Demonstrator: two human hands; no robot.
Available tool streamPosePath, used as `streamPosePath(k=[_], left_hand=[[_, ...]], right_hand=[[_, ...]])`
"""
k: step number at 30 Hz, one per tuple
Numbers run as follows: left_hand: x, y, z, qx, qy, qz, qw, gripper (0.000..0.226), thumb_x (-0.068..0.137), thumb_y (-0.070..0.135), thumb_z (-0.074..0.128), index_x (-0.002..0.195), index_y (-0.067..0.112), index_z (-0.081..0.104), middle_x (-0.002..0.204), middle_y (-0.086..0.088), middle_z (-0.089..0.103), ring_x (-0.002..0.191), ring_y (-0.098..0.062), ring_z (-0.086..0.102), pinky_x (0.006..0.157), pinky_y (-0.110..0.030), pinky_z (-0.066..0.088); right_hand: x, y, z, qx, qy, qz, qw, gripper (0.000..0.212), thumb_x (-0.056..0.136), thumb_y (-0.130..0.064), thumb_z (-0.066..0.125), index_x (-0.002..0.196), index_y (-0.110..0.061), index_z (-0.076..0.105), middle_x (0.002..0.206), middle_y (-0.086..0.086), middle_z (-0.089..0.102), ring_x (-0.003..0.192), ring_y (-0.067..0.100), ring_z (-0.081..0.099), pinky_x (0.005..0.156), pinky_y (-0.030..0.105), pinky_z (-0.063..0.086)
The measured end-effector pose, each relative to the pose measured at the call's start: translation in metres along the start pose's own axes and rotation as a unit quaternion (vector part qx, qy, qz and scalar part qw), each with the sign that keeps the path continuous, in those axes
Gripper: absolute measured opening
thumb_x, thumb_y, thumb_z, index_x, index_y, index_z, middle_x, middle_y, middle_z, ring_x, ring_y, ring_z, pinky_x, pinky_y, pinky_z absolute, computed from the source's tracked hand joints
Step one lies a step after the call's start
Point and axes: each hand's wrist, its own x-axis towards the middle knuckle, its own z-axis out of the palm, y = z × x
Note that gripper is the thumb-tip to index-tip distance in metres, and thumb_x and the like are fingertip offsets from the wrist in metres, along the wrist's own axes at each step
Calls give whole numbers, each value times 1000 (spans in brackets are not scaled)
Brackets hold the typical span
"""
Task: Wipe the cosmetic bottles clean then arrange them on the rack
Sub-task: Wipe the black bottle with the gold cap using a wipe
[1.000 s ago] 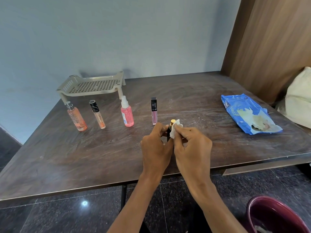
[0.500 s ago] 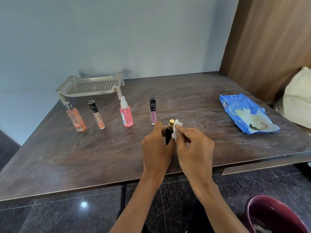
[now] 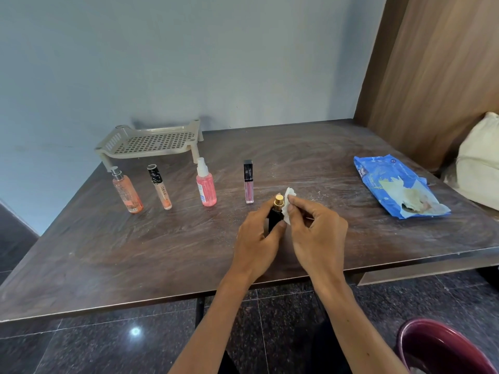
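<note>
Dark brown scuffed counter (image 3: 135, 252) against pale blue wall. Far left, beige perforated plastic rack (image 3: 151, 143). In front, upright row: peach spray bottle (image 3: 127, 194), black-capped beige tube (image 3: 159, 188), pink spray bottle (image 3: 205, 188), pink gloss tube with black cap (image 3: 248, 182).

Risks: gloss tube just beside hands, a nudge likely topples it. Damp wipe could make the held bottle slip.

Left hand (image 3: 256, 238): fingers (image 3: 279, 227) curled round small black bottle with gold top (image 3: 275, 217), upright.

Right hand (image 3: 318, 233): fingers (image 3: 297, 206) pinch white wipe (image 3: 288, 209) against bottle's neck.
</note>
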Motion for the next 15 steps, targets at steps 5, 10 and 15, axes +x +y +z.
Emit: streamPosePath(k=[5, 10, 15], left_hand=[[2, -6, 3, 17, 48, 52, 997, 46, 95, 17, 66, 137, 34, 57, 103, 6, 74, 83, -15, 68, 79, -37, 58], [3, -5, 2, 73, 116, 59, 989, 25, 88, 18, 73, 113, 21, 71, 88, 14, 70, 70, 0, 60, 63, -14, 42], [1, 1, 4, 123, 145, 76, 979, 9, 90, 23, 70, 98, 19, 73, 75, 21, 57, 63, 7, 52, 58, -7, 35]], right_hand=[[0, -4, 1, -5, -10, -20, 1000, 21, 93, -16, 63, 112, -17, 72, 94, -16, 70, 88, -5, 65, 77, 5, 46], [-17, -7, 6, -33, 5, -55, 998, 19, 94, -15, 62, 111, -15, 72, 86, -9, 68, 76, 0, 63, 66, 4, 45], [-24, -5, 15, -88, 32, -86, 992, 24, 95, -15, 60, 116, -13, 70, 90, -6, 66, 82, 7, 63, 71, 12, 51]])
